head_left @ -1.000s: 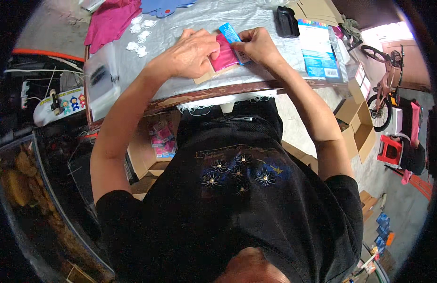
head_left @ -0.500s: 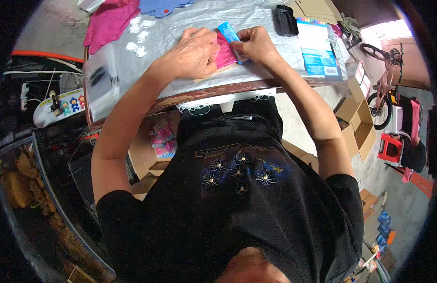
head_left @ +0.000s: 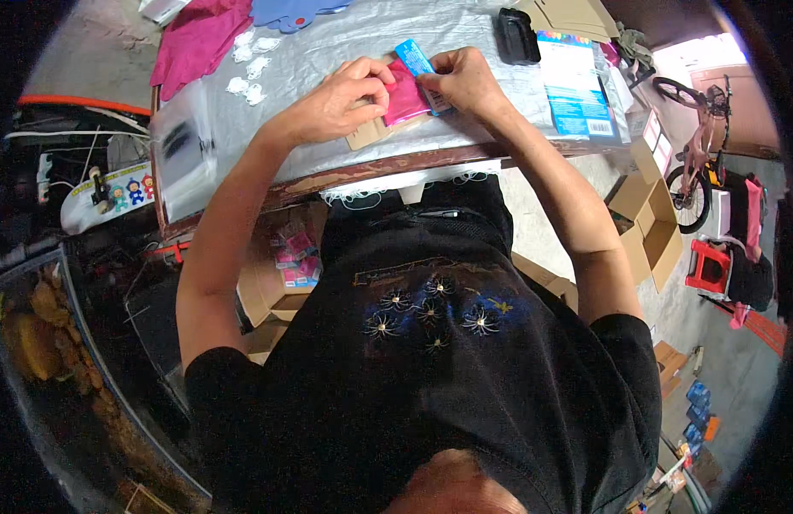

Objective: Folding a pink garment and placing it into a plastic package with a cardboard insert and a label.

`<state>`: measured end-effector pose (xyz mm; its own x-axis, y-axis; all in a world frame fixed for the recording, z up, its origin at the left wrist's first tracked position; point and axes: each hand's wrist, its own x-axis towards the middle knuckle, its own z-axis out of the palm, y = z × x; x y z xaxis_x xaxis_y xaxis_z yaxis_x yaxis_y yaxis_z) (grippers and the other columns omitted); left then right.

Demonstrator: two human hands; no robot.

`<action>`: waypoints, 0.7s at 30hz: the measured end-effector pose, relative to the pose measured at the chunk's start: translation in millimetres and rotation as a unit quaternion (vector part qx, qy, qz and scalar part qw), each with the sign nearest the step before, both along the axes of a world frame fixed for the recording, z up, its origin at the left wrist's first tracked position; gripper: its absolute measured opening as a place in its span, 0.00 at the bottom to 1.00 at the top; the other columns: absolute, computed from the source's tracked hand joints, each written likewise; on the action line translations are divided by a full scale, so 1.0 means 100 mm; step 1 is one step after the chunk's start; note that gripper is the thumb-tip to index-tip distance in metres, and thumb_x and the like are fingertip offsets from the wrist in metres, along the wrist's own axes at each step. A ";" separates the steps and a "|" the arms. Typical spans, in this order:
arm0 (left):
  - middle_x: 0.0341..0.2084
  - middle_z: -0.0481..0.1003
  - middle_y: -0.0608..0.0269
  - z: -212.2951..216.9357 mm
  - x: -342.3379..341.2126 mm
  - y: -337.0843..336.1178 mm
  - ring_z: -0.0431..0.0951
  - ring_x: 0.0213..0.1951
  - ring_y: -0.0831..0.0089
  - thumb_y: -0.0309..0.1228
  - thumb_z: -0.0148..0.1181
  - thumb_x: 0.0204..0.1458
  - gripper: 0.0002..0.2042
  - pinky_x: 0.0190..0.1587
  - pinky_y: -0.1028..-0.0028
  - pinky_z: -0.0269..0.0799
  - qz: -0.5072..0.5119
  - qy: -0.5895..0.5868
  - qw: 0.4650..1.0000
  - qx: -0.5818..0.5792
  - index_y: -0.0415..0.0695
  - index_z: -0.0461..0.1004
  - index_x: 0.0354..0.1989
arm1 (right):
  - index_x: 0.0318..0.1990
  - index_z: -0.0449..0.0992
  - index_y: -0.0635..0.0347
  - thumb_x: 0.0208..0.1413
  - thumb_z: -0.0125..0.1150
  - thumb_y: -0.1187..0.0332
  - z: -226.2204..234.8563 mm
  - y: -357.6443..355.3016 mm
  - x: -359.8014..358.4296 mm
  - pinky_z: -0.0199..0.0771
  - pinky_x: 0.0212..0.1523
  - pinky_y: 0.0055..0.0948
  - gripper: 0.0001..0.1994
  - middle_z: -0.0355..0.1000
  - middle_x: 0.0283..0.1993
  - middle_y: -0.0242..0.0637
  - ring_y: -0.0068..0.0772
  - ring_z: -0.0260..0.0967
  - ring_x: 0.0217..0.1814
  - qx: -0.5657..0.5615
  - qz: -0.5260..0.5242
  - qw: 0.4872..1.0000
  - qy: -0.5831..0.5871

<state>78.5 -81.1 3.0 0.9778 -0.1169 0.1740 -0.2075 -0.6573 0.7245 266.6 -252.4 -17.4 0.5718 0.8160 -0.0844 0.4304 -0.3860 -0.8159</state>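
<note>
Near the top middle of the frame, both hands meet on a small pink packet [head_left: 407,98] that lies on the grey table cover [head_left: 328,51]. The left hand [head_left: 341,103] pinches its left edge — fingers curled tight. The right hand [head_left: 465,81] grips a blue card [head_left: 418,67] (maybe stuck to the packet) with closed fingers. A brown cardboard piece [head_left: 366,135] lies just under them.
</note>
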 end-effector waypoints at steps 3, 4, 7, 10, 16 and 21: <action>0.53 0.69 0.62 0.05 -0.02 -0.06 0.66 0.60 0.61 0.34 0.61 0.56 0.07 0.63 0.59 0.57 0.012 0.005 0.995 0.095 0.46 0.74 0.31 | 0.34 0.86 0.65 0.48 0.71 0.64 0.02 -0.01 0.01 0.78 0.33 0.34 0.12 0.78 0.23 0.47 0.31 0.78 0.25 -0.008 0.003 1.000 0.008; 0.54 0.69 0.63 0.10 -0.02 -0.08 0.66 0.61 0.62 0.35 0.62 0.55 0.08 0.63 0.60 0.56 0.019 0.007 0.989 0.144 0.46 0.74 0.30 | 0.34 0.86 0.65 0.48 0.71 0.64 0.02 -0.01 0.01 0.78 0.33 0.34 0.12 0.78 0.23 0.47 0.31 0.78 0.25 -0.009 0.005 1.000 0.007; 0.55 0.68 0.61 0.18 0.03 -0.15 0.65 0.62 0.60 0.32 0.61 0.56 0.06 0.64 0.57 0.55 0.007 0.020 0.984 0.178 0.46 0.73 0.30 | 0.34 0.86 0.64 0.48 0.70 0.64 0.01 0.00 0.01 0.78 0.33 0.33 0.11 0.79 0.23 0.47 0.30 0.78 0.25 -0.008 0.003 1.000 -0.002; 0.56 0.67 0.61 0.16 0.03 -0.13 0.64 0.63 0.59 0.31 0.61 0.56 0.05 0.65 0.56 0.55 -0.004 0.028 0.983 0.182 0.45 0.73 0.30 | 0.33 0.86 0.64 0.48 0.70 0.64 -0.01 0.00 -0.01 0.77 0.32 0.33 0.11 0.78 0.23 0.46 0.30 0.78 0.25 0.003 -0.004 1.000 0.002; 0.60 0.66 0.60 0.10 0.00 -0.06 0.61 0.65 0.58 0.31 0.61 0.57 0.05 0.67 0.57 0.53 -0.005 0.048 0.995 0.085 0.45 0.76 0.34 | 0.30 0.85 0.65 0.48 0.70 0.64 0.01 0.00 -0.01 0.76 0.32 0.34 0.11 0.77 0.22 0.46 0.31 0.77 0.24 -0.007 -0.008 1.000 0.012; 0.61 0.65 0.58 0.04 0.00 -0.01 0.61 0.65 0.58 0.31 0.62 0.58 0.04 0.68 0.59 0.52 -0.031 0.017 0.998 0.048 0.45 0.77 0.36 | 0.29 0.84 0.67 0.49 0.70 0.65 0.06 -0.01 -0.03 0.74 0.31 0.32 0.11 0.76 0.21 0.41 0.29 0.73 0.24 -0.009 0.001 1.000 -0.029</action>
<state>78.9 -82.3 7.0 0.9731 -0.1923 0.1267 -0.2272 -0.7112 0.6652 263.2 -253.3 -11.3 0.5744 0.8159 -0.0654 0.4783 -0.3994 -0.7821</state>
